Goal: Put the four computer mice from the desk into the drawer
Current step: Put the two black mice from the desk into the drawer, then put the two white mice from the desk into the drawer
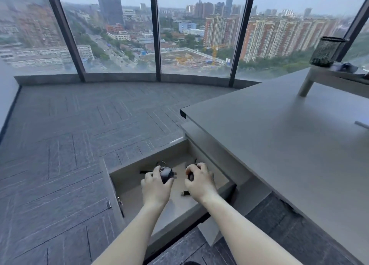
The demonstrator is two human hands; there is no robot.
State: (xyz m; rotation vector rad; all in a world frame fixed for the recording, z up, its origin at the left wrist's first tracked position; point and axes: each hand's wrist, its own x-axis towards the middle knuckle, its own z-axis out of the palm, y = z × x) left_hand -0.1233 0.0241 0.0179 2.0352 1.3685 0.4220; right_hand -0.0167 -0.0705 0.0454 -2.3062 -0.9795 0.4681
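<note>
The grey drawer [127, 201] stands pulled open below the desk's left end. Both my hands are inside it. My left hand [154, 187] grips a black computer mouse [166, 174] from the side, its thin cable trailing toward the drawer's back. My right hand [199, 182] covers a second black mouse [191, 176]; only a dark sliver shows under the fingers. A small black USB plug [185, 193] lies on the drawer floor between my wrists. Whether other mice lie in the drawer is hidden by my hands.
The grey desk [279, 145] fills the right side, with a raised shelf [329, 78] carrying a black mesh pen holder [325, 52] and dark blurred items at the far right edge. Grey carpet tiles spread to the left; floor-to-ceiling windows stand behind.
</note>
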